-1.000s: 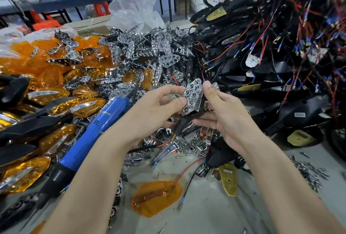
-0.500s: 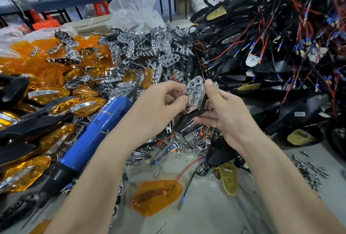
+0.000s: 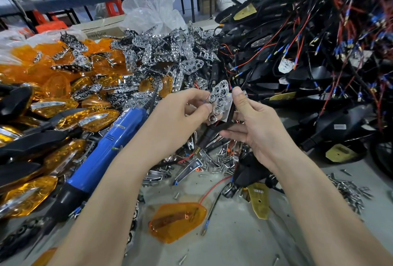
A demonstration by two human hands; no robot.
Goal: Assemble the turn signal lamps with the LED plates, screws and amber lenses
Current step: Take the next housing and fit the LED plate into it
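So compared to a second back, the LED plate [image 3: 219, 95] has come up a touch and tipped more upright, and the left thumb has slid down to its lower end. Everything else on the table [image 3: 234, 240] is sitting where it was.

The left hand [image 3: 180, 114] pinches the plate's left edge between thumb and forefinger. The right hand [image 3: 257, 125] has its thumb standing up against the plate's right edge, and its fingers are curled under the black lamp housing [image 3: 221, 127] just below. The plate is up in the air between both hands, above the middle of the table.

A blue screwdriver [image 3: 110, 144] lies under the left forearm, tip pointing far. One loose amber lens [image 3: 177, 221] lies flat near the front. The heap of amber lenses [image 3: 53, 78] is on the far left, with the pile of chrome plates [image 3: 161, 53] behind the hands. A tangle of black housings [image 3: 308, 53] with red and black wires fills the right. There are screws [image 3: 350, 193] scattered near right.
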